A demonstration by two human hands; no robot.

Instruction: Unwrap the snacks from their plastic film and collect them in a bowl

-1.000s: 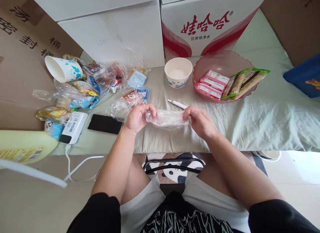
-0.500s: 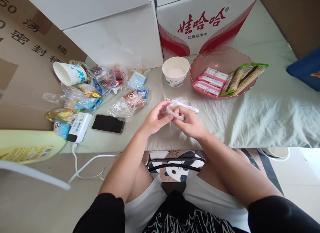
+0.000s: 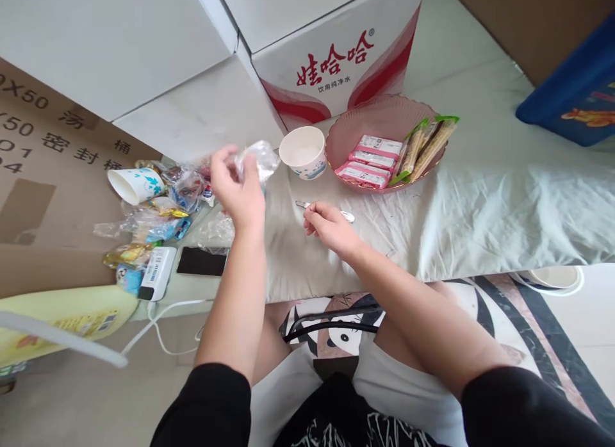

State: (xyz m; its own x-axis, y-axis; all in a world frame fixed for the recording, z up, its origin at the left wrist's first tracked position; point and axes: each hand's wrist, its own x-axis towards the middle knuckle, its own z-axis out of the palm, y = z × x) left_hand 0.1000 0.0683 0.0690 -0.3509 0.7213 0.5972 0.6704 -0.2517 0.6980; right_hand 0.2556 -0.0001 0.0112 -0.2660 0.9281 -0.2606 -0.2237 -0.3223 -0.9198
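My left hand [image 3: 236, 189] is raised above the table and holds a crumpled clear plastic wrapper [image 3: 258, 159], over the edge of a pile of snack packets [image 3: 163, 200]. My right hand [image 3: 327, 226] rests low on the grey-green cloth [image 3: 480, 210], its fingers loosely curled beside a small white utensil [image 3: 346, 214] that lies there; I cannot tell whether it touches the utensil. A white paper bowl [image 3: 303, 151] stands just beyond both hands. A pink dish [image 3: 379, 117] with pink packets and long biscuit sticks sits to its right.
A tipped paper cup [image 3: 134, 183] lies at the far left of the pile. A black phone [image 3: 202, 261] and a white charger [image 3: 157, 272] lie near the table's front edge. White and red-printed boxes [image 3: 331, 56] stand behind. A blue box [image 3: 571, 101] is at far right.
The wrapper, stretched between both hands a second ago, was bunched up and is now in my left hand alone, lifted up and left. My right hand let go and dropped to the cloth.
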